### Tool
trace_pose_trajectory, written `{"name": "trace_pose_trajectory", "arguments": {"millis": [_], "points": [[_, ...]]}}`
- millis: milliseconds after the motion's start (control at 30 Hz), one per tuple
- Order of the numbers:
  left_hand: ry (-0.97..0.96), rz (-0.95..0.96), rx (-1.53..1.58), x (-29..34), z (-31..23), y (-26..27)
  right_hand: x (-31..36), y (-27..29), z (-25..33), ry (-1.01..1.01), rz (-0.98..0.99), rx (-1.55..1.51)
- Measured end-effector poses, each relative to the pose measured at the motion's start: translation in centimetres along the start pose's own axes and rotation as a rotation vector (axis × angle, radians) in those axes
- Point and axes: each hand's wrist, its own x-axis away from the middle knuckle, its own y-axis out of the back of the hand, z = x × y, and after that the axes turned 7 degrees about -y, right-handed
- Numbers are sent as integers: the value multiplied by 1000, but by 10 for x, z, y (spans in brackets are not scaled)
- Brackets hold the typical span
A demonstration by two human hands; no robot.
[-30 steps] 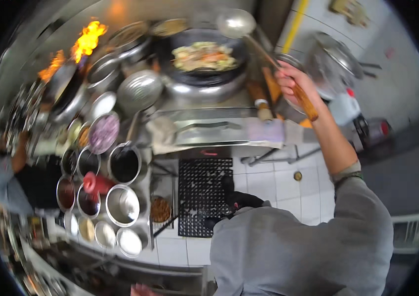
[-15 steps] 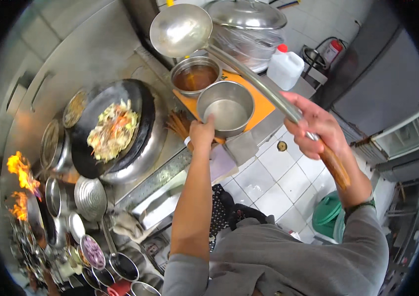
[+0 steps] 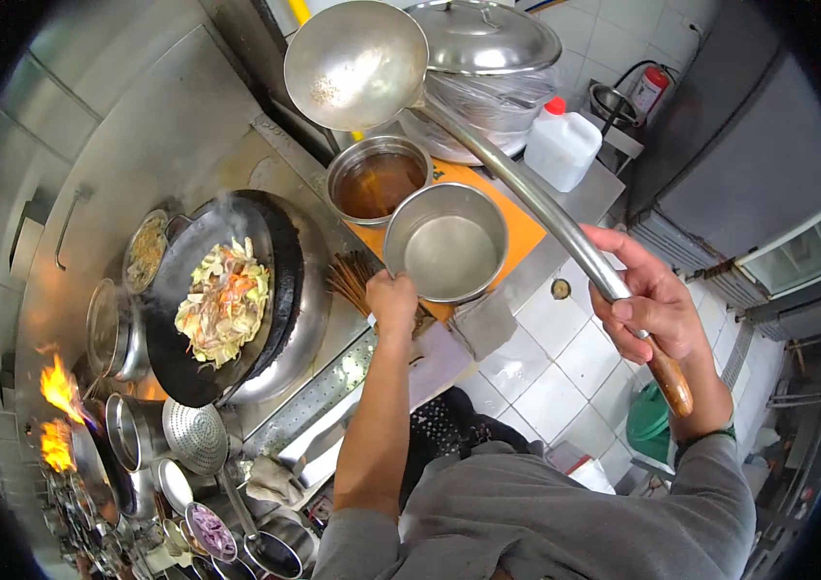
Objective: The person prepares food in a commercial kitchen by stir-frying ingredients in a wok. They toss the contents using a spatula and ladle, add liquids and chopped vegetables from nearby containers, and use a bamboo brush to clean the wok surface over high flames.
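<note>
My right hand (image 3: 657,304) is closed round the wooden-ended handle of a large steel ladle (image 3: 357,63). The ladle's bowl hangs in the air at the far side, tilted. On the counter's near side my left hand (image 3: 393,304) is closed on a bamboo wok brush (image 3: 352,277), its thin brown sticks fanning out to the left. Just beyond that hand stands a round steel pot (image 3: 454,246) of clear liquid. A black wok (image 3: 164,333) at the left holds a steaming heap of sliced vegetables (image 3: 227,304). Neither hand touches this food.
A pot of brown liquid (image 3: 379,184) and the steel pot share an orange board (image 3: 517,222). Behind them stand a lidded, plastic-wrapped pot (image 3: 488,87) and a white jug (image 3: 562,150). Flames (image 3: 59,391) rise at the left. A perforated skimmer (image 3: 195,435) lies near several bowls.
My left hand has drawn back from the steel pot's rim and now grips the brush. The ladle's handle end and my right hand have come slightly nearer. The whole view has shifted a little.
</note>
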Motion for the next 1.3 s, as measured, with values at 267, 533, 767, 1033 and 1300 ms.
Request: {"name": "trace_pose_trajectory", "arguments": {"millis": [267,533,767,1033,1300], "points": [[149,94,277,8,-98,84,-20,-55,14,-6,20,7],[53,45,169,6,-164,256,-45,-113,24,7,-3,119],[-31,-196,-201,-19,-158,422,-88,-159,-13,-261,130,233],[-168,-513,-971,-49,-122,502,-122,-242,-56,-614,319,-11],[-191,-471,-1035,-81,-83,524,-151,-305,-83,-713,336,-193]]}}
